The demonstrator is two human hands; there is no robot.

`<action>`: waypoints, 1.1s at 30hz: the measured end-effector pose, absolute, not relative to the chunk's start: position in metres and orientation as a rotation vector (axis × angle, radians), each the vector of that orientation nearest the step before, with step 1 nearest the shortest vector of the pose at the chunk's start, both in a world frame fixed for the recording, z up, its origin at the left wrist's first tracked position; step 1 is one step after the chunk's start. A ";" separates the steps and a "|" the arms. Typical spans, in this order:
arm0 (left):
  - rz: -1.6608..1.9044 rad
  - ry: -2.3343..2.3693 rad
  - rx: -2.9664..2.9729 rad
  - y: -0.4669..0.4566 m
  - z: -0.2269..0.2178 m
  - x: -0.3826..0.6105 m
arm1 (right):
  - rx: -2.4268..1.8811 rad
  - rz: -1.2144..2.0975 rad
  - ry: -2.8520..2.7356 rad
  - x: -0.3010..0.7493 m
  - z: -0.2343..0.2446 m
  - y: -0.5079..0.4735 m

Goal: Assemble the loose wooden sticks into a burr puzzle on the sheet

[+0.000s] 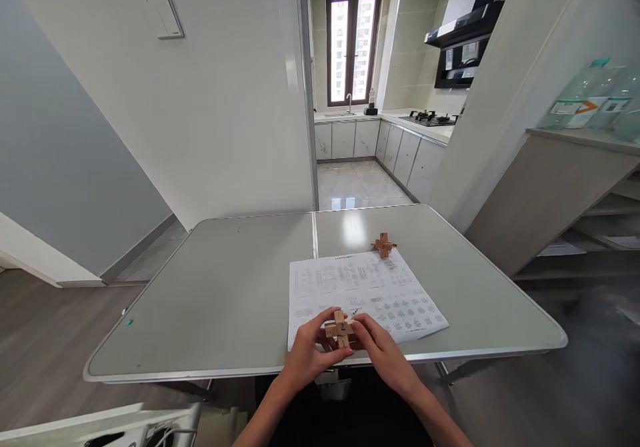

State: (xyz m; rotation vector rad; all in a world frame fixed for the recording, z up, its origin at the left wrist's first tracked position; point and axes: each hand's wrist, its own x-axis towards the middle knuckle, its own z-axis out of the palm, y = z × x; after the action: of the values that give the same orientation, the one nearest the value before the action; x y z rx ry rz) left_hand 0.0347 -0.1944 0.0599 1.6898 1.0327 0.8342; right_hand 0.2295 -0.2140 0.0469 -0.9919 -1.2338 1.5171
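Observation:
Between my two hands is a wooden burr puzzle (342,327), a cross-shaped block of interlocking pieces with a dark mark like a 2 on its front. My left hand (311,347) wraps it from the left, thumb below and fingers at the top. From the right, my right hand (377,343) pinches its side piece with thumb and fingers. Under and beyond the hands lies a printed sheet (410,293) with rows of small diagrams. A second wooden burr puzzle (383,245), also marked, stands at the sheet's far right corner.
The grey folding table (215,293) has a metal rim and a seam across it. A small teal bit (129,322) lies near its left edge. At right, a shelf unit (530,193) carries large plastic bottles (575,103). A white wall (240,100) stands behind the table.

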 end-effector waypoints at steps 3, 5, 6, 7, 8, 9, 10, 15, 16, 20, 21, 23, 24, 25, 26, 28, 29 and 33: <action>0.824 1.062 1.757 -0.191 0.057 0.031 | -1.004 1.588 -1.175 0.228 0.045 -0.214; 0.770 1.057 1.769 -0.188 0.057 0.030 | -1.005 1.612 -1.132 0.228 0.044 -0.214; 0.743 1.047 1.761 -0.187 0.057 0.029 | -1.006 1.616 -1.114 0.227 0.043 -0.214; 0.725 1.038 1.751 -0.186 0.057 0.029 | -1.005 1.621 -1.094 0.226 0.042 -0.214; 0.722 1.030 1.741 -0.186 0.057 0.029 | -1.006 1.628 -1.070 0.225 0.041 -0.213; 0.730 1.026 1.733 -0.186 0.057 0.030 | -1.008 1.638 -1.045 0.224 0.039 -0.213; 0.746 1.025 1.729 -0.187 0.055 0.030 | -1.010 1.650 -1.026 0.222 0.038 -0.212; 0.840 1.103 1.733 -0.181 0.042 0.025 | -1.008 1.655 -1.048 0.218 0.027 -0.208; 0.875 1.159 1.743 -0.176 0.039 0.021 | -1.040 1.598 -1.087 0.219 0.025 -0.206; 1.011 1.384 1.830 -0.140 0.029 -0.005 | -1.258 1.158 -1.353 0.227 0.015 -0.199; 1.021 1.449 1.865 -0.128 0.027 -0.012 | -1.293 1.023 -1.417 0.229 0.011 -0.197; 1.062 1.589 1.975 -0.105 0.024 -0.025 | -1.331 0.757 -1.520 0.234 0.002 -0.194; 1.092 1.648 2.048 -0.095 0.021 -0.031 | -1.351 0.636 -1.562 0.237 -0.004 -0.192; 1.105 1.711 2.119 -0.085 0.019 -0.035 | -1.379 0.528 -1.597 0.239 -0.010 -0.191; 1.112 1.802 2.156 -0.076 0.016 -0.039 | -1.407 0.439 -1.630 0.241 -0.016 -0.189; 1.054 1.939 2.183 -0.063 0.009 -0.042 | -1.459 0.313 -1.690 0.244 -0.028 -0.186; 1.026 1.980 2.183 -0.058 0.006 -0.043 | -1.481 0.271 -1.717 0.246 -0.034 -0.184; 0.967 2.086 2.155 -0.047 -0.004 -0.044 | -1.550 0.218 -1.778 0.249 -0.050 -0.178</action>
State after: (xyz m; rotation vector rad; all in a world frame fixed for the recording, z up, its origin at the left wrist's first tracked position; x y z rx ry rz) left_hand -0.0439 -0.0473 -0.0040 2.1552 2.0864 0.9670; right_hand 0.2492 -0.1783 -0.0500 -1.5505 -1.7781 0.2177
